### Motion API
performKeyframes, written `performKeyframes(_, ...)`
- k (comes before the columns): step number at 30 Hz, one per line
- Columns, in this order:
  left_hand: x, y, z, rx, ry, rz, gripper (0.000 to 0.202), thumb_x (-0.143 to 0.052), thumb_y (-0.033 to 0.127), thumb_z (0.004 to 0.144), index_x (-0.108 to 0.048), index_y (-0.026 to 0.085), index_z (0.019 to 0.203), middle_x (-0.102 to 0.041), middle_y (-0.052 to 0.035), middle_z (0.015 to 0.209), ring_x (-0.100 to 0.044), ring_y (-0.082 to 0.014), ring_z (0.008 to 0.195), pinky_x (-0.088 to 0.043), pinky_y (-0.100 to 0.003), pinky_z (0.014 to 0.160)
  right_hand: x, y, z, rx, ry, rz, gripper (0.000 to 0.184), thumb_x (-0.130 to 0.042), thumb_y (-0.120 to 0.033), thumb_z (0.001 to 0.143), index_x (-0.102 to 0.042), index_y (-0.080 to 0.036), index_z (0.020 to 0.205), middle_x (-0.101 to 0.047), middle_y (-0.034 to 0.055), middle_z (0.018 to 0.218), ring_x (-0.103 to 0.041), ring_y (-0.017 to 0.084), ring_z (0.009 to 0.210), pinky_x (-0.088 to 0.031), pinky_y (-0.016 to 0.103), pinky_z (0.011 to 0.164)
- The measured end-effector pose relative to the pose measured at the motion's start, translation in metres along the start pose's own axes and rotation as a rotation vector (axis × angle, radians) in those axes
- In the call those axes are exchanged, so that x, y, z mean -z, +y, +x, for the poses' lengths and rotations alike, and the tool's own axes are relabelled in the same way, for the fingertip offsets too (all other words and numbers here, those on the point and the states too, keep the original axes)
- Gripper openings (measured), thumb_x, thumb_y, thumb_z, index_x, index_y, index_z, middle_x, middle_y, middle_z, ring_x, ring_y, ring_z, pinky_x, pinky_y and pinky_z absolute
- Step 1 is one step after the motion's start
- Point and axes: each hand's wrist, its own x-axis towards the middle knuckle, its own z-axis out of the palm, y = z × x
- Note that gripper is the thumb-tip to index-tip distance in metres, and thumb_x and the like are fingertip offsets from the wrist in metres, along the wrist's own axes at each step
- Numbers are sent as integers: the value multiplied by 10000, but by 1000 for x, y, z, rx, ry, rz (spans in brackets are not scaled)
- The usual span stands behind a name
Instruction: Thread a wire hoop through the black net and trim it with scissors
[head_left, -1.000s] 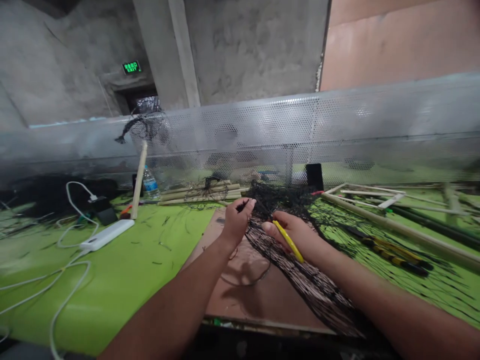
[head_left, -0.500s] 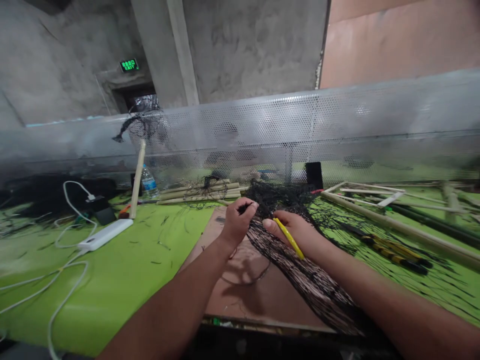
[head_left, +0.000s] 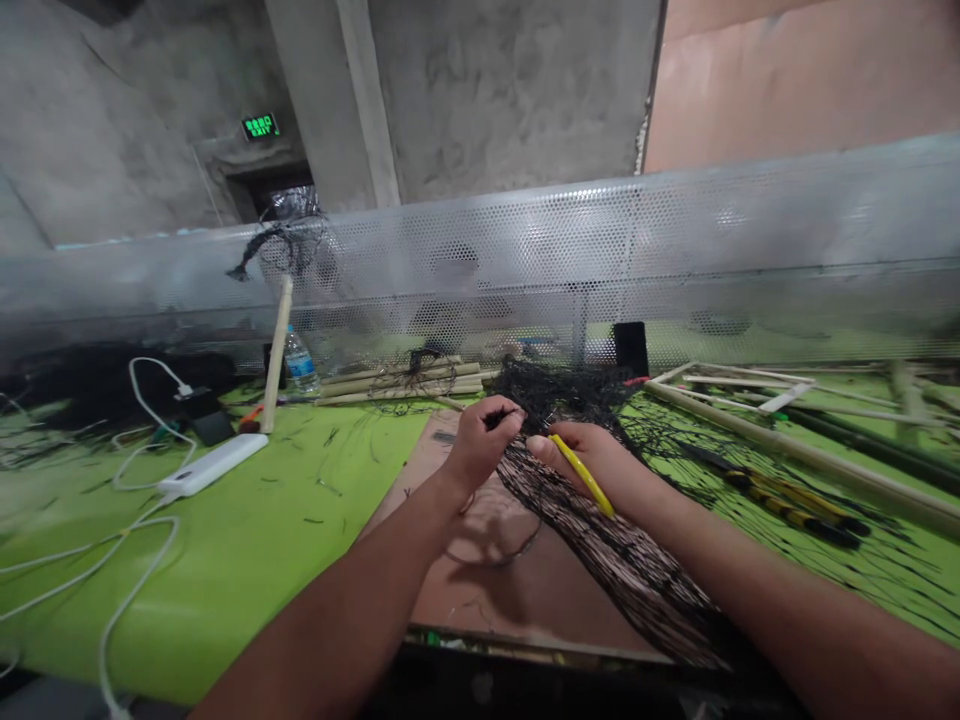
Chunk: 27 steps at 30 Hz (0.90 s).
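Observation:
My left hand [head_left: 484, 440] is closed in a pinch on the black netting [head_left: 577, 505], above a brown board [head_left: 525, 600]. My right hand [head_left: 592, 460] wraps round a tool with a yellow handle [head_left: 581, 475]; its working end is hidden against the dark strands, so its kind does not show. The two hands are close together but apart. From between them the netting runs down over the board towards the lower right, under my right forearm. More of it lies bunched behind the hands.
Bamboo sticks [head_left: 397, 383] lie at the back. Yellow-black long-handled shears [head_left: 780, 498] and a bamboo frame [head_left: 727, 390] are at right. A white power strip [head_left: 214, 468] with cables, an upright stick [head_left: 277, 355] and a water bottle [head_left: 301, 365] stand at left. A perforated metal screen [head_left: 510, 250] crosses behind.
The hands keep nearly the same pose, both shifted slightly to the right in the picture. The surroundings shift slightly too, as the view moves a little.

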Motion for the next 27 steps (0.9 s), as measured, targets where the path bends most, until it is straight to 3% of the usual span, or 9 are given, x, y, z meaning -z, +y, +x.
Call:
performKeyframes(6,-2,-2,-1,14,6,-1,159,-574,267,768,-612,152,665,-585,4,655,-513,-119,657,-398,-217,623,2,1,1,-59,29,8,524,-553,-633,720,-364,-192,508,-317,-46,476,-283,85,472,-189,227,427)
performKeyframes(11,-3,-2,2,69,27,-191,203,-524,357,845,-576,166,798,-521,29,604,-461,-85,537,-389,-214,567,6,4,1,-70,193,217,468,-547,-600,761,-405,-194,574,-361,-47,472,-325,77,414,-220,213,385)
performKeyframes(14,-5,-2,4,118,31,-299,255,-491,430,865,-518,177,870,-601,3,754,-457,-62,485,-402,-217,539,8,7,2,-66,276,307,453,-534,-588,784,-408,-196,594,-381,-48,461,-352,78,384,-228,207,365)
performKeyframes(16,-6,-4,5,125,19,-329,262,-504,440,859,-477,180,837,-619,-11,819,-487,-57,503,-420,-216,561,8,9,3,-58,290,317,451,-534,-574,794,-404,-195,589,-388,-49,453,-356,75,376,-235,204,362)
performKeyframes(20,-7,-10,7,129,26,-394,278,-610,404,798,-440,185,798,-592,19,722,-538,-77,555,-437,-222,615,5,12,3,-29,297,290,422,-553,-533,804,-425,-186,601,-415,-44,479,-382,73,397,-253,197,378)
performKeyframes(24,-7,-15,9,168,61,-405,274,-681,389,733,-526,165,766,-503,51,593,-481,-71,522,-393,-201,554,4,7,-1,2,313,374,315,-565,-489,811,-528,-183,745,-424,-49,516,-409,84,424,-286,197,396)
performKeyframes(27,-6,-14,9,187,117,-415,267,-696,386,712,-572,150,729,-491,46,600,-448,-63,512,-364,-197,519,7,-1,-6,54,262,432,280,-598,-448,793,-574,-175,846,-468,-38,567,-437,92,460,-325,203,424)
